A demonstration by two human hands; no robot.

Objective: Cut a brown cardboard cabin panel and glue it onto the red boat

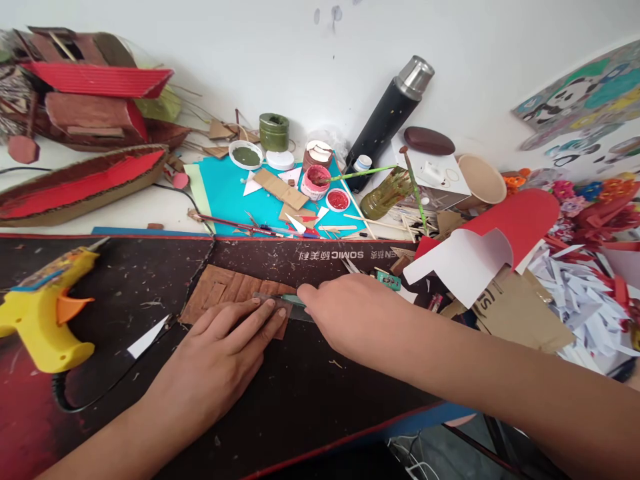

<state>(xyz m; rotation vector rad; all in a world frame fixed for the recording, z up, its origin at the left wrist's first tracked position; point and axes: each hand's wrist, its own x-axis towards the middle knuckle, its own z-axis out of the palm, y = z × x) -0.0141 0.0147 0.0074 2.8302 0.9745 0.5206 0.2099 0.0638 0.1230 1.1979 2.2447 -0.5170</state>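
Note:
A piece of brown-painted cardboard point(231, 285) with raised strips lies on the dark desk mat point(310, 413). My left hand point(225, 347) rests flat at its right part, fingers stretched out and pressing down a ruler point(303, 316). The ruler crosses the cardboard's right end and is partly hidden under my fingers. From the right comes my right hand point(345, 310), closed around a green utility knife point(293, 299). The knife's tip points left along the ruler's edge, close to my left fingertips. Most of its handle is hidden in my fist.
A yellow hot glue gun point(55, 307) lies at left, its cable trailing near a white paper scrap point(149, 337). Behind are paint pots point(274, 132), a black thermos point(387, 110) and cardboard boats point(80, 183). Scissors point(350, 265), cardboard point(520, 313) and paper strips point(583, 300) lie at right.

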